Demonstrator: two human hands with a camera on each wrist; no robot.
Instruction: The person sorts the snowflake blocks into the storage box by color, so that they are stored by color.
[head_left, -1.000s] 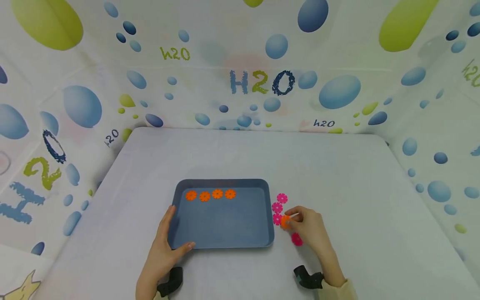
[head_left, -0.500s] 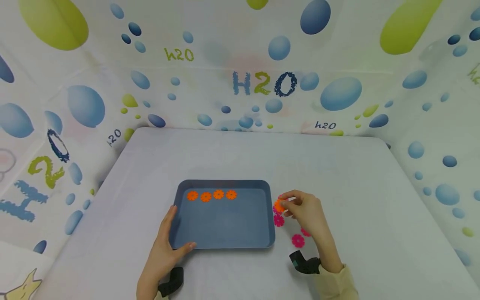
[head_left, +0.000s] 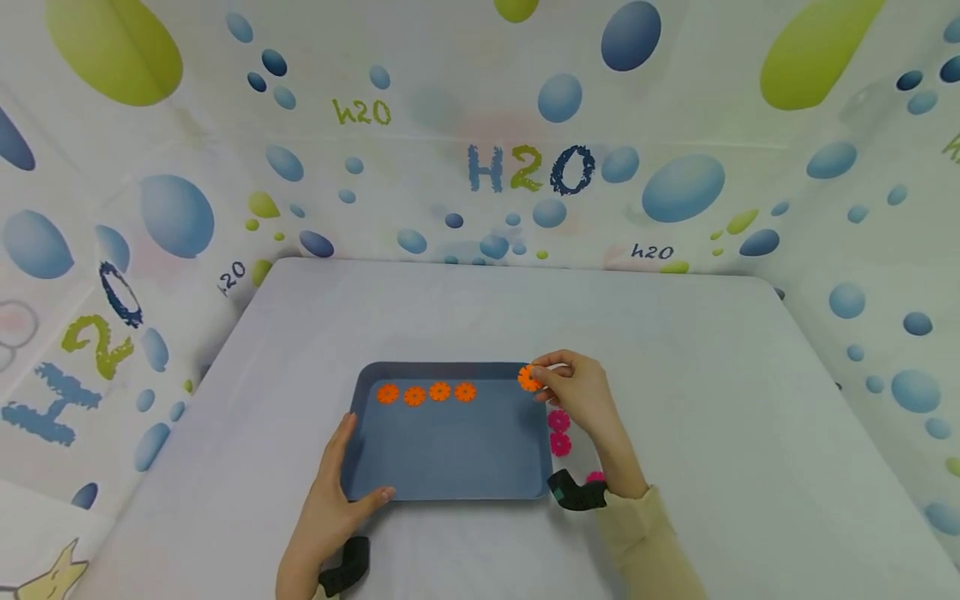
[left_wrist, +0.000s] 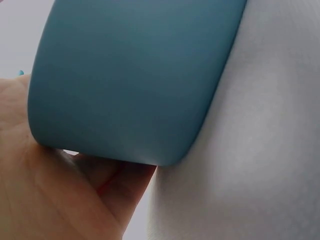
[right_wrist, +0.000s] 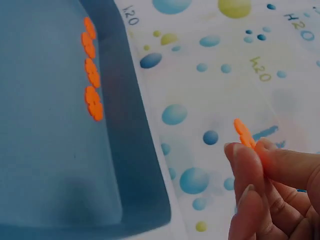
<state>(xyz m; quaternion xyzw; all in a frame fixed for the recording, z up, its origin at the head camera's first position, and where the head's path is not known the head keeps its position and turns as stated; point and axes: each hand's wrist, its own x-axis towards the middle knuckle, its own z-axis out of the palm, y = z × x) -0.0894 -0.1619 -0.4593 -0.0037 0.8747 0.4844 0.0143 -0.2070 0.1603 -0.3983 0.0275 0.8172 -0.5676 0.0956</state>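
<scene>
My right hand (head_left: 583,393) pinches an orange flower-shaped disc (head_left: 528,378) between thumb and fingertips, above the far right corner of the blue-grey tray (head_left: 450,450). In the right wrist view the same orange disc (right_wrist: 243,133) is seen nearly edge-on, apart from the tray. A row of several orange flower discs (head_left: 439,391) lies inside the tray along its far side. My left hand (head_left: 326,500) grips the near left corner of the tray, thumb at the front rim and fingers along the left side. The left wrist view shows the tray wall (left_wrist: 125,85) against the palm.
Pink flower discs (head_left: 559,444) lie on the white tablecloth (head_left: 675,350) just right of the tray. Another pink disc (head_left: 595,477) is partly hidden by the right wrist's black camera mount (head_left: 577,492). A printed curtain (head_left: 450,108) stands behind the table.
My right hand has carried the orange disc from beside the pink discs, up and leftward to above the tray's far right corner. The left hand stays on the tray.
</scene>
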